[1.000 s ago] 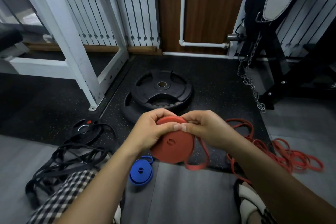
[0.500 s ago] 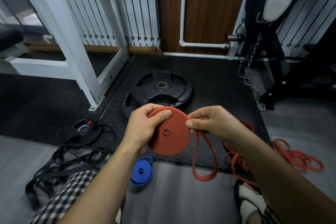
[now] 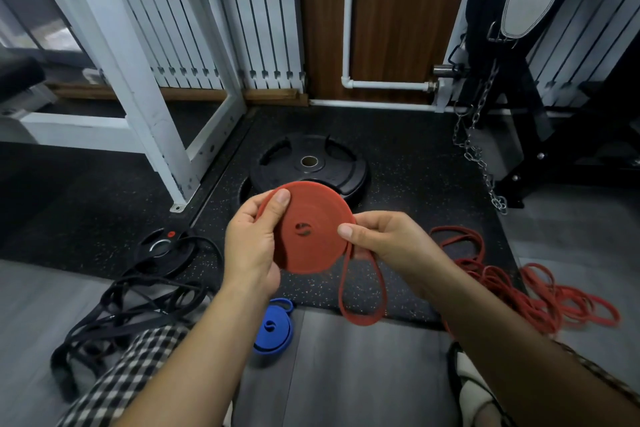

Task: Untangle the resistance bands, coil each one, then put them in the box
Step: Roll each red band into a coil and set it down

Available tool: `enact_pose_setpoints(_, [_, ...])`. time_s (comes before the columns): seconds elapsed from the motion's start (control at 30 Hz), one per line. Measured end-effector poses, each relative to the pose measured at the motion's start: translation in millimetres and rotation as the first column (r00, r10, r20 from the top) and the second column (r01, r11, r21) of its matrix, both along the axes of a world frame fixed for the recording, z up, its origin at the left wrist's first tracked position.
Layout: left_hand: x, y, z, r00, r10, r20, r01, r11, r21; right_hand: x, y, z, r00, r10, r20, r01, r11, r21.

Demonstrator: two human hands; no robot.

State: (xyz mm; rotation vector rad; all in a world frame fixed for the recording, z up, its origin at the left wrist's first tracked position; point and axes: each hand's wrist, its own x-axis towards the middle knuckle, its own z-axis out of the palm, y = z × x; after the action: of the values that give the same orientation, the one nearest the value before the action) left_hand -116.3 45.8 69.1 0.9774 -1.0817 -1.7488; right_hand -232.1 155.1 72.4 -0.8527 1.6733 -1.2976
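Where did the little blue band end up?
The coiled blue band lies on the grey floor low in the head view, under the left hand, right of the black bands.

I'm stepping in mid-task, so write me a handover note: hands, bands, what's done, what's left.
Left hand: holds the red coil, thumb on its face.
Right hand: pinches the coil's edge where the loose tail hangs as a loop.
Done: blue coil lies on the floor.
Left: wind in the red tail; untangle and coil the black bands on the left and the thin red bands on the right.
No box is in view; nothing visibly boxed yet.
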Motion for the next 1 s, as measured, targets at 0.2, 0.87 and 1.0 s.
enact_pose_setpoints(0.2, [0.6,3.1,-3.2,0.997,-0.031,-0.072,0.042,0.986,0.161,2.4,-2.4,-3.6,0.978,-0.036,0.206,0.05,0.997,-0.062])
enact_pose_setpoints(0.87, [-4.5,5.4,-7.5,0.986,-0.164,0.016,0.161,0.98,0.116,-0.5,-8.2,-1.2,0.995,-0.053,0.089,0.062,0.993,-0.102])
enact_pose_setpoints(1.0, [-13.3,9.6,-4.6,0.997,-0.044,-0.061,0.055,0.979,0.198,9.3,-14.2,-3.6,0.971,-0.163,0.175,0.187,0.973,-0.135])
